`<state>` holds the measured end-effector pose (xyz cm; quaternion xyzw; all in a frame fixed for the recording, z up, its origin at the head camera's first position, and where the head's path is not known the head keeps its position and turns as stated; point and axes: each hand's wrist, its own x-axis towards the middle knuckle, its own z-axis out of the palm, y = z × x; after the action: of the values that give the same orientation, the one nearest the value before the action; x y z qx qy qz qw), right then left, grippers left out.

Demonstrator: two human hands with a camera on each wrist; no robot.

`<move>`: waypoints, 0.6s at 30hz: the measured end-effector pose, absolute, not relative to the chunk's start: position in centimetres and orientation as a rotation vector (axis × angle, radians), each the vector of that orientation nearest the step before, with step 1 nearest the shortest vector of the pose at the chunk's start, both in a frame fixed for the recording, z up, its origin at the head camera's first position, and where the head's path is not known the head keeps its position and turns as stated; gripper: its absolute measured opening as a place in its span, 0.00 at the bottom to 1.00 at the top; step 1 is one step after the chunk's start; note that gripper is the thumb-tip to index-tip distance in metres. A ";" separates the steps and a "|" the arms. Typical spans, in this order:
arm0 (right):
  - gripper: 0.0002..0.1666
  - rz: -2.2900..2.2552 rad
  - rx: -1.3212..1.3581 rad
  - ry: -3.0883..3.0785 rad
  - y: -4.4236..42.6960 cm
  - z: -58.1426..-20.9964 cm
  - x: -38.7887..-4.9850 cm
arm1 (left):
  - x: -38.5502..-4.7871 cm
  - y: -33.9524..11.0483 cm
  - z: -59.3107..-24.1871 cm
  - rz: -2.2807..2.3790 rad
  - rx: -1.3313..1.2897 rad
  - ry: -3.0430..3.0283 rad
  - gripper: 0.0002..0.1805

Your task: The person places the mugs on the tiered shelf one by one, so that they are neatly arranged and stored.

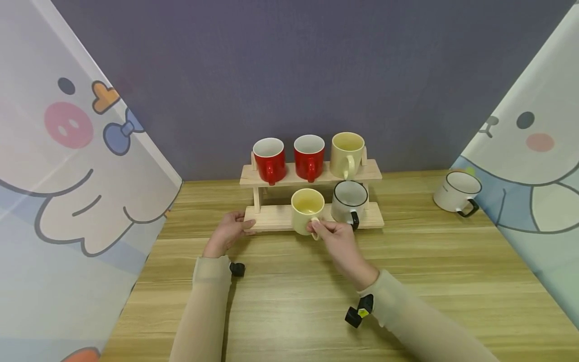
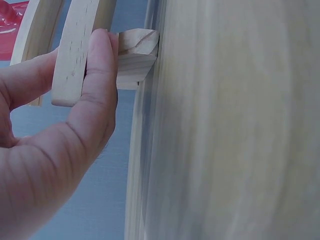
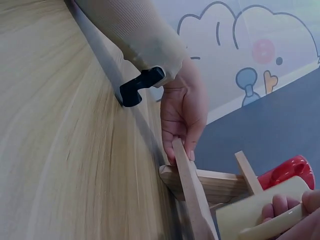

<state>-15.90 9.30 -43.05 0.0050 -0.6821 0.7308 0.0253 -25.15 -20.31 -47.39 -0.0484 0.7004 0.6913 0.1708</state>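
Note:
A two-tier wooden rack (image 1: pixel 269 219) stands against the back wall. At the left end of its lower board, my left hand (image 1: pixel 228 232) grips the wood; the left wrist view shows thumb and finger (image 2: pixel 95 95) on either side of the board (image 2: pixel 75 55). My right hand (image 1: pixel 341 246) pinches the handle of a pale yellow mug (image 1: pixel 302 213), upright at the middle of the lower tier. Just right of it sits a white mug with a black rim (image 1: pixel 349 201). In the right wrist view, fingers (image 3: pixel 282 205) curl around the yellow handle (image 3: pixel 275 225).
On the upper tier stand two red mugs, one on the left (image 1: pixel 273 163) and one in the middle (image 1: pixel 309 157), plus another yellow mug (image 1: pixel 346 156) on the right. A second white mug (image 1: pixel 454 193) rests on the table (image 1: pixel 289 301) by the right-hand cartoon panel (image 1: pixel 543 191).

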 end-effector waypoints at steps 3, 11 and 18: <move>0.12 2.215 -0.034 -2.072 8.7 -43.4 -16.3 | -25.2 -20.4 -47.4 1.962 -0.131 1.987 0.35; 0.11 2.106 -0.116 -2.052 8.0 -44.4 -17.2 | -25.1 -20.4 -47.3 1.944 -0.125 1.989 0.36; 0.14 2.098 -0.147 -2.061 8.0 -44.5 -17.6 | -25.1 -20.4 -47.4 1.946 -0.115 1.995 0.35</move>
<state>-17.64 7.95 -44.49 -0.0496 -0.6965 0.7091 0.0982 -25.09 -20.39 -47.41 -0.0406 0.7040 0.6870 0.1752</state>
